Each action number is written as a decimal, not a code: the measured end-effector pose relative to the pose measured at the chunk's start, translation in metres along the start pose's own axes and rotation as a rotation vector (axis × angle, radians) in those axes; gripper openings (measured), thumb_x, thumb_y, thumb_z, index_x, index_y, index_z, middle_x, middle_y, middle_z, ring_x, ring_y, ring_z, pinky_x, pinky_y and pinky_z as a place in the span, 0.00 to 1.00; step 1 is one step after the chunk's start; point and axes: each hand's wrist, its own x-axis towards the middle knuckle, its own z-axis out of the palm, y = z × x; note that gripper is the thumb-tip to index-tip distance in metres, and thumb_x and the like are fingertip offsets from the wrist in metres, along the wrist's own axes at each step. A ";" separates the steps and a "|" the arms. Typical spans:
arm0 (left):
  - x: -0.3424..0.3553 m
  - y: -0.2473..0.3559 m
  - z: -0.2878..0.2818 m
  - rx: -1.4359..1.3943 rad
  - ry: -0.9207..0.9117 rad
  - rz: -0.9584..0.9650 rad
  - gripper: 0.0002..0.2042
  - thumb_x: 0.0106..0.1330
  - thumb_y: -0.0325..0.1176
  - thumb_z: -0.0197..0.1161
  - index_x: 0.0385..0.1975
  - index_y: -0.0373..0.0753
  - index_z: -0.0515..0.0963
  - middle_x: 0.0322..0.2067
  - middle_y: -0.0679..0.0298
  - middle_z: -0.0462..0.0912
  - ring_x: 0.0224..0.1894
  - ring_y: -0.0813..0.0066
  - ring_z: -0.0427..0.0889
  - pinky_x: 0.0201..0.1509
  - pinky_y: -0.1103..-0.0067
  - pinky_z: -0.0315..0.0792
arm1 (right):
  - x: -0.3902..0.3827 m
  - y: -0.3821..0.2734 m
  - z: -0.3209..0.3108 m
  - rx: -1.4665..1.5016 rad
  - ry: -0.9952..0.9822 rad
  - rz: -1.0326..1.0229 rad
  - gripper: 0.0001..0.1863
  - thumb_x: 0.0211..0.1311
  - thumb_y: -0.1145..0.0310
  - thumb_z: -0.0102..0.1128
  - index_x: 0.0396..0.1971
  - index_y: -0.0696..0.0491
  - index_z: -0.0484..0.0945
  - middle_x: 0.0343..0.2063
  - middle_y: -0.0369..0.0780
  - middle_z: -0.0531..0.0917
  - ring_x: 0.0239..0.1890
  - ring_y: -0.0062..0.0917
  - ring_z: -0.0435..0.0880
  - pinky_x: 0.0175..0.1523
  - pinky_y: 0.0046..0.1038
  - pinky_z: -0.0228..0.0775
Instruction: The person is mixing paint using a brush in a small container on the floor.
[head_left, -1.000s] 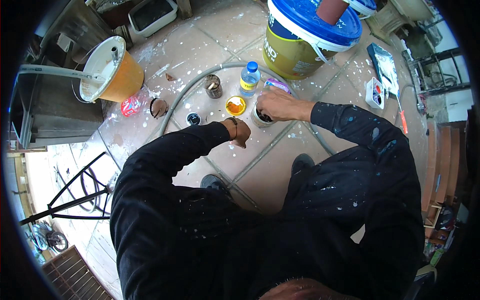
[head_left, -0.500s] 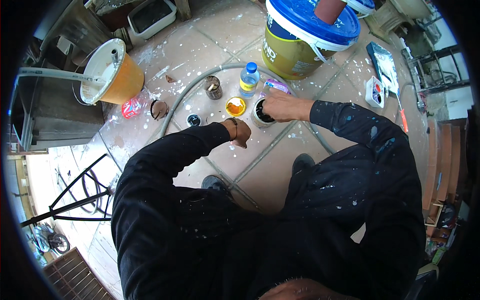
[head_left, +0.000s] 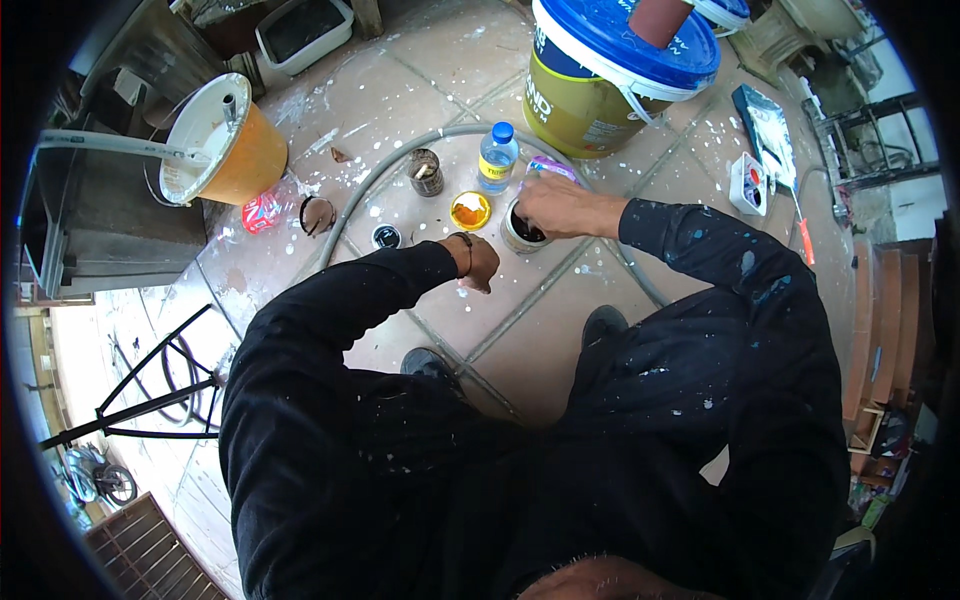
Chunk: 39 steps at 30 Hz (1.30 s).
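Observation:
My right hand [head_left: 550,205] is closed over a small can [head_left: 522,234] with dark contents; whatever its fingers hold is hidden. My left hand [head_left: 478,266] is curled low over the tiles, left of that can; I cannot make out what, if anything, is in it. Between and beyond my hands stand a yellow lid with orange paint [head_left: 470,212], a small pot of black paint [head_left: 386,237], a jar with something pale in it [head_left: 426,175] and a water bottle [head_left: 496,165] with a blue cap. A purple packet [head_left: 553,168] lies behind the can.
A gray hose [head_left: 349,208] curves around these things. A large lidded bucket [head_left: 590,110] stands behind; a yellow bucket [head_left: 240,155] is at left beside a crushed bottle [head_left: 262,210]. A paint tray [head_left: 765,135] and white box [head_left: 748,183] lie right. A black metal frame [head_left: 140,390] is at lower left.
My right hand shifts slightly over the can, its fingers moving a little at the opening. My left hand stays nearly in place.

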 end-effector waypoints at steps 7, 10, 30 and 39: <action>0.001 -0.002 0.006 -0.040 -0.001 -0.009 0.25 0.66 0.57 0.64 0.38 0.36 0.88 0.36 0.50 0.89 0.43 0.50 0.88 0.51 0.62 0.80 | -0.003 -0.002 -0.006 -0.202 -0.066 -0.067 0.06 0.58 0.72 0.61 0.30 0.55 0.86 0.38 0.43 0.85 0.51 0.37 0.84 0.61 0.42 0.69; 0.004 -0.004 0.002 0.001 -0.004 0.000 0.25 0.67 0.57 0.64 0.38 0.36 0.88 0.37 0.51 0.89 0.43 0.49 0.88 0.51 0.61 0.79 | 0.003 -0.001 0.004 0.110 0.098 0.009 0.07 0.58 0.71 0.60 0.29 0.55 0.86 0.37 0.43 0.85 0.50 0.36 0.84 0.62 0.42 0.68; 0.000 -0.006 -0.002 0.090 -0.012 0.050 0.28 0.68 0.60 0.60 0.38 0.36 0.88 0.39 0.48 0.89 0.45 0.47 0.87 0.52 0.58 0.79 | 0.008 0.014 0.026 -0.137 0.549 -0.242 0.11 0.54 0.68 0.61 0.32 0.57 0.89 0.30 0.50 0.89 0.35 0.46 0.90 0.39 0.43 0.80; -0.002 -0.005 -0.005 0.065 -0.010 0.010 0.28 0.68 0.60 0.61 0.37 0.35 0.88 0.39 0.47 0.89 0.46 0.49 0.87 0.53 0.60 0.79 | 0.001 0.008 0.020 -0.074 0.315 -0.161 0.10 0.53 0.69 0.64 0.32 0.58 0.89 0.31 0.51 0.89 0.36 0.43 0.90 0.40 0.43 0.80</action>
